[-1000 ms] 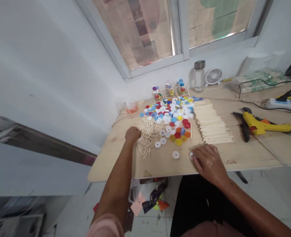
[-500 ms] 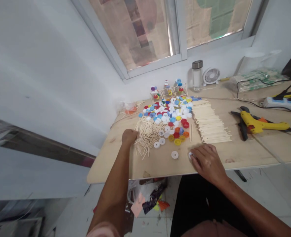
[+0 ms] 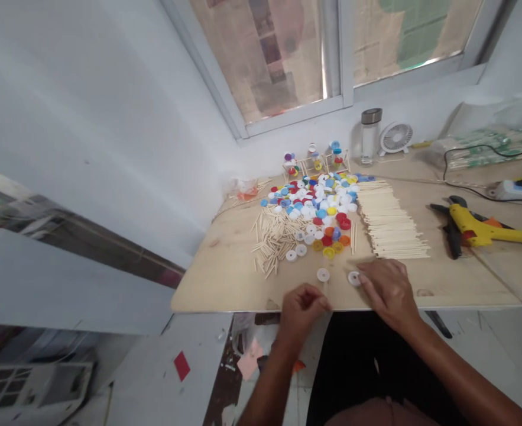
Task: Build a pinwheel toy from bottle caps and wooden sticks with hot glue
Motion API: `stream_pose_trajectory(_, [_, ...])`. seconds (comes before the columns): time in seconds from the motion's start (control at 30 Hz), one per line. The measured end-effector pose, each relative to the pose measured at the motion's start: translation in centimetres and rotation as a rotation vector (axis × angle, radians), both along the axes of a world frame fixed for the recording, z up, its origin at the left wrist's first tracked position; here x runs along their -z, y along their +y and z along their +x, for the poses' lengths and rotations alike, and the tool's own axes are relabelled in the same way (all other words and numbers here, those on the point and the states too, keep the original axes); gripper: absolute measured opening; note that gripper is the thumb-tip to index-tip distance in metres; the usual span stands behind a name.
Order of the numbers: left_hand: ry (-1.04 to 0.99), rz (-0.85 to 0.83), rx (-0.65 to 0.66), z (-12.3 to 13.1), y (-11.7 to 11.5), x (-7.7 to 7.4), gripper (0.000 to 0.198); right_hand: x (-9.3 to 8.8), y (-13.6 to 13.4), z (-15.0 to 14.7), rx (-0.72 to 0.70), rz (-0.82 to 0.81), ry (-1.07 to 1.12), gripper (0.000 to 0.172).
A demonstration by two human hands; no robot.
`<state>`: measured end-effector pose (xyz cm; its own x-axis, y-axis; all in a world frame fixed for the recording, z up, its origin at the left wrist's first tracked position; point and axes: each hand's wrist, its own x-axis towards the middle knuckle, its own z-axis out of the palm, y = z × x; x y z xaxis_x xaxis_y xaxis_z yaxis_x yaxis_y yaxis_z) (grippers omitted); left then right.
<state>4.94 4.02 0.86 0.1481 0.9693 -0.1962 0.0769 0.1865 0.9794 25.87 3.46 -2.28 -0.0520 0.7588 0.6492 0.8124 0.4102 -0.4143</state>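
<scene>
- The right hand [image 3: 389, 291] has a narrow grip, with thumb and fingertips at a white cap [image 3: 354, 278] near the worktop's [image 3: 225, 272] front edge; a weak pinch could let it slide off.
- The left hand [image 3: 302, 305] is curled; I cannot tell if it holds something. Careless reaching could knock the loose cap [image 3: 323, 274] ahead.
- The clear bag [image 3: 440, 147] seems to contain green-marked sticks; the bottle's [image 3: 369, 142] content is unclear.

The right hand [image 3: 387, 290] has a thumb and finger on a small white cap [image 3: 353, 278] on the wooden table [image 3: 225, 269]. The left hand [image 3: 302, 306] is curled at the table's front edge; I can't tell if it holds anything. Behind them are short sticks [image 3: 273, 239], a heap of bright caps [image 3: 316, 198], long sticks [image 3: 392, 222] in a row, and, off to the right, a yellow glue gun [image 3: 476, 228].
</scene>
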Motion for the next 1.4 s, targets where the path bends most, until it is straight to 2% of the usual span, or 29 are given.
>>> stream_pose_trajectory(0.13, [-0.093, -0.111, 0.096, 3.0, -4.5, 2.3, 0.006, -0.5, -1.5, 0.5, -0.094, -0.098, 0.128, 0.024])
stream_pose_trajectory(0.2, [-0.093, -0.123, 0.108, 3.5, -5.8, 3.4, 0.005, -0.9, -2.7, 0.3, -0.163, -0.198, 0.152, 0.021])
stream_pose_trajectory(0.3, [-0.066, -0.127, 0.129, 3.2, -7.0, 4.3, 0.005, -1.1, -4.7, -0.6, -0.177, -0.343, 0.234, 0.018])
stream_pose_trajectory(0.43, [-0.054, -0.151, 0.158, 2.2, -8.2, 4.2, 0.006, -0.7, -7.0, -2.0, -0.133, -0.485, 0.361, 0.024])
stream_pose_trajectory(0.53, [-0.042, -0.135, 0.194, 1.7, -9.0, 3.8, 0.001, -0.1, -8.3, -2.8, -0.090, -0.509, 0.389, 0.026])
stream_pose_trajectory(0.57, [-0.026, -0.126, 0.219, 1.7, -9.3, 3.8, 0.005, 0.1, -8.6, -2.9, -0.080, -0.513, 0.391, 0.027])
stream_pose_trajectory(0.67, [0.081, -0.032, 0.296, 1.8, -10.3, 3.9, 0.018, 0.8, -9.6, -2.9, -0.078, -0.536, 0.395, 0.029])
stream_pose_trajectory(0.8, [0.240, 0.129, 0.321, 2.3, -11.3, 4.3, 0.021, 1.6, -10.9, -2.8, -0.093, -0.579, 0.447, 0.031])
stream_pose_trajectory(0.97, [0.218, 0.168, 0.334, 2.7, -12.0, 4.2, 0.021, 2.0, -12.5, -3.6, -0.127, -0.664, 0.583, 0.035])
stream_pose_trajectory(1.17, [0.353, 0.311, 0.350, 2.5, -12.9, 4.4, 0.028, 2.5, -13.7, -3.8, -0.050, -0.642, 0.625, 0.034])
stream_pose_trajectory(1.4, [0.457, 0.320, 0.412, 2.6, -13.2, 4.8, 0.029, 3.3, -14.3, -3.2, -0.057, -0.703, 0.639, 0.039])
